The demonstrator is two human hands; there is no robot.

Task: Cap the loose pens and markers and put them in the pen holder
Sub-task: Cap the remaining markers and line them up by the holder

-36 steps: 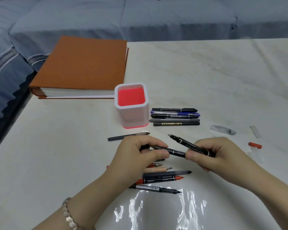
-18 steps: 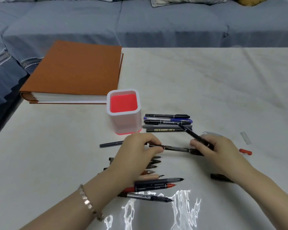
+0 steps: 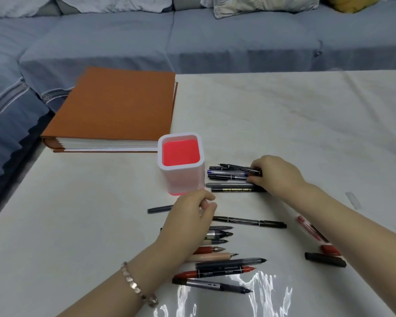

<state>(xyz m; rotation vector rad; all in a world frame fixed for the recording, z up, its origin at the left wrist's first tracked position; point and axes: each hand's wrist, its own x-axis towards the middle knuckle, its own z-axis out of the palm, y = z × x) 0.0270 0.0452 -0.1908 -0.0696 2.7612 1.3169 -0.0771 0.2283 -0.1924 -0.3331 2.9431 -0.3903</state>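
Observation:
The white pen holder (image 3: 181, 181) with a red inside stands mid-table. Right of it lies a pile of capped pens (image 3: 229, 186). My right hand (image 3: 277, 177) grips the end of a thin black pen (image 3: 236, 167) and holds it over that pile. My left hand (image 3: 190, 218) hovers with loosely curled fingers and holds nothing. It partly covers a row of several uncapped pens and markers (image 3: 224, 264). A long black pen (image 3: 249, 221) lies alone between my hands. A grey pen (image 3: 160, 209) pokes out to the left of my left hand.
A thick orange binder (image 3: 114, 110) lies behind the holder at the left. A black cap (image 3: 325, 259), a red cap (image 3: 329, 249), a red pen (image 3: 308, 226) and a clear cap (image 3: 352, 199) lie under and beyond my right forearm. A blue sofa (image 3: 192, 42) borders the table.
My right hand carried the thin black pen up to the pile beside the holder. My left hand let go of the long black pen, which now lies on the table.

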